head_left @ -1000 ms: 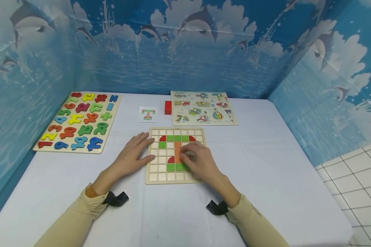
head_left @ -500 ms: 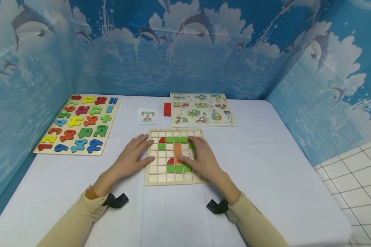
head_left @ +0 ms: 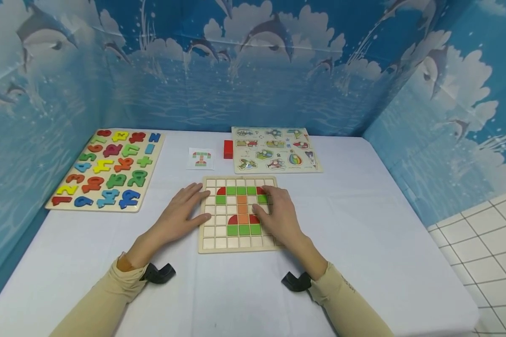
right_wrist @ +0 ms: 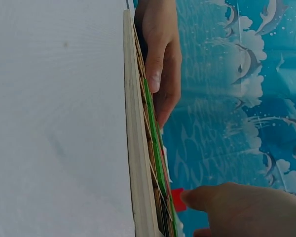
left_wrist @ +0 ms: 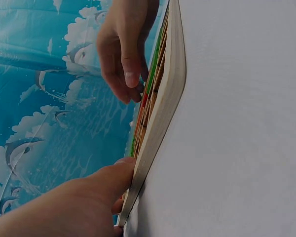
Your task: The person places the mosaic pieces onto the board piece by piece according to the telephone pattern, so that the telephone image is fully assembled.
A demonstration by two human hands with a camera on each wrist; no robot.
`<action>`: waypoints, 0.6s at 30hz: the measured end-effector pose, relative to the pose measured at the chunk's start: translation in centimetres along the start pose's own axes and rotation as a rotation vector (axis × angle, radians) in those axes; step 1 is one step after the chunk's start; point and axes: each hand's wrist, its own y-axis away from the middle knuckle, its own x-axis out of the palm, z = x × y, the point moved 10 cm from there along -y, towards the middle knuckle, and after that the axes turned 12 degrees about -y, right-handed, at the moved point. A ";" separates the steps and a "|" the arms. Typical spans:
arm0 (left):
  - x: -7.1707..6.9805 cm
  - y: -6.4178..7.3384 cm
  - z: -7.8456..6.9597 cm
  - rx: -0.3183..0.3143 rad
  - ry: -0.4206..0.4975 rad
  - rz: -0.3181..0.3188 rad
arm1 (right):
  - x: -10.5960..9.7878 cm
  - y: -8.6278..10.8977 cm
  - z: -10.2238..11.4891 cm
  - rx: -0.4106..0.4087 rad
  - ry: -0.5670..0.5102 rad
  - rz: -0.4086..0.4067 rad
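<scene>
A square wooden grid board (head_left: 208, 242) lies flat on the white table, with green, orange and red tiles in its cells. Orange squares (head_left: 242, 209) form a column between a green row (head_left: 241, 190) near the far side and another lower down. Red quarter-round tiles (head_left: 233, 219) sit at the pattern's corners. My left hand (head_left: 179, 213) rests at the board's left edge, thumb and fingertips spread on the rim. Over the right part of the board is my right hand (head_left: 278, 213), fingers loosely bent, holding nothing, its thumb beside the lower right red tile (head_left: 253, 218).
Beyond the board lie a small pattern card (head_left: 200, 159), a red block (head_left: 228, 150) and a picture puzzle (head_left: 277, 150) of vehicles. A number puzzle board (head_left: 105, 171) is at the left. A dolphin-print curtain (head_left: 168, 93) surrounds the table's back and sides.
My right hand let go of the lower right red tile, its fingers spread, and it drew slightly right, uncovering that tile. The left hand stayed in place.
</scene>
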 end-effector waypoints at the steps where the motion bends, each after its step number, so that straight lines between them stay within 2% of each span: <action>1: 0.0 0.0 0.0 0.001 0.000 -0.001 | -0.1 0.0 0.1 -0.011 0.003 -0.005; 12: 0.1 0.0 0.1 0.000 0.002 -0.002 | -0.5 0.1 1.0 -0.094 0.066 -0.017; 18: 0.1 0.1 0.0 0.003 0.011 -0.004 | -0.4 0.4 2.1 -0.178 0.061 0.001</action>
